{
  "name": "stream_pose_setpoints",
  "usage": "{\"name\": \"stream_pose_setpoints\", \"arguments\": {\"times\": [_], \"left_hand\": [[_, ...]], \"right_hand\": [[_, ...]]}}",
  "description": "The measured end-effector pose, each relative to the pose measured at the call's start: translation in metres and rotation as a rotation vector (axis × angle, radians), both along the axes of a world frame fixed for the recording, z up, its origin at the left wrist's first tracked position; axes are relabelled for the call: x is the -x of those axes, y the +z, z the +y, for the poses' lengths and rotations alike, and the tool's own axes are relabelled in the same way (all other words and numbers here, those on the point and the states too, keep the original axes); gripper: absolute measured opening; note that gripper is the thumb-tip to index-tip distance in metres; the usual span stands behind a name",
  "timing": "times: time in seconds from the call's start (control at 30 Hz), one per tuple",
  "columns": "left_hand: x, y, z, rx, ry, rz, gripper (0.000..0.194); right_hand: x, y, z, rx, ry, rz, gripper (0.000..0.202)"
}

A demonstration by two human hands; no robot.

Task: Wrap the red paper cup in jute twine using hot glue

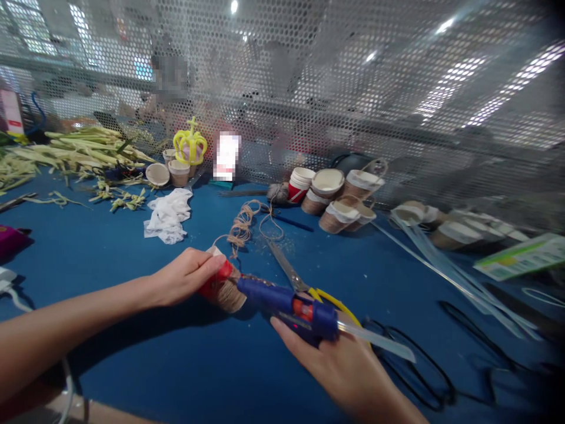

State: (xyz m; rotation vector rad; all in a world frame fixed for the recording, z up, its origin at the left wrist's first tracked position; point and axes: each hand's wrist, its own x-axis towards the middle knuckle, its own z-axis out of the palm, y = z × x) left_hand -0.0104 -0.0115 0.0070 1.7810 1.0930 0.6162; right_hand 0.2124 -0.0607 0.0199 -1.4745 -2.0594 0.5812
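My left hand (192,274) grips a red paper cup (210,290), tilted on its side, with brown twine wound round part of it. A strand runs from the cup up to a loose bundle of twine (241,227) on the table. In my right hand (335,359) is a blue hot glue gun (273,297), fingers wrapped round its handle. Its nozzle points left at the twine-wound part of the cup; whether it touches I cannot tell. A clear glue stick (379,340) sticks out of its back. Scissors (286,265) with yellow handles lie just behind the gun.
Twine-wrapped cups (338,215) stand at the back right. Long clear glue sticks (459,280) and a black cable (415,365) lie at right. White crumpled cloth (168,215), a yellow crown-shaped piece (190,144) and pale plant strips (83,147) sit at left. A perforated metal screen (282,88) rises behind.
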Motion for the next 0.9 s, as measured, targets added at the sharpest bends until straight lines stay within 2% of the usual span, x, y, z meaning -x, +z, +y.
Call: {"name": "stream_pose_setpoints", "arguments": {"times": [0.2,0.33,0.43,0.53,0.67,0.8,0.9], "left_hand": [[-0.003,0.002,-0.001,0.104,-0.017,-0.125,0.056],[-0.003,0.001,-0.001,0.145,-0.015,-0.140,0.056],[-0.003,0.001,-0.001,0.117,-0.019,-0.132,0.055],[-0.002,0.001,-0.001,0.051,0.002,-0.080,0.054],[-0.002,0.001,-0.002,0.005,0.033,-0.027,0.054],[-0.002,0.001,-0.002,0.060,0.027,-0.089,0.055],[-0.003,-0.001,0.000,0.152,0.007,-0.184,0.055]], "right_hand": [[0.001,-0.002,-0.005,-0.056,0.101,0.000,0.008],[0.000,-0.006,-0.008,-0.024,0.175,-0.013,0.012],[0.000,-0.004,-0.006,-0.019,0.130,0.005,0.009],[0.002,0.006,-0.001,-0.016,0.079,0.024,0.010],[0.003,0.015,0.003,-0.005,0.089,0.024,0.011],[0.002,0.006,-0.002,-0.037,0.088,0.027,0.010],[0.001,-0.003,-0.006,-0.047,0.152,0.009,0.009]]}}
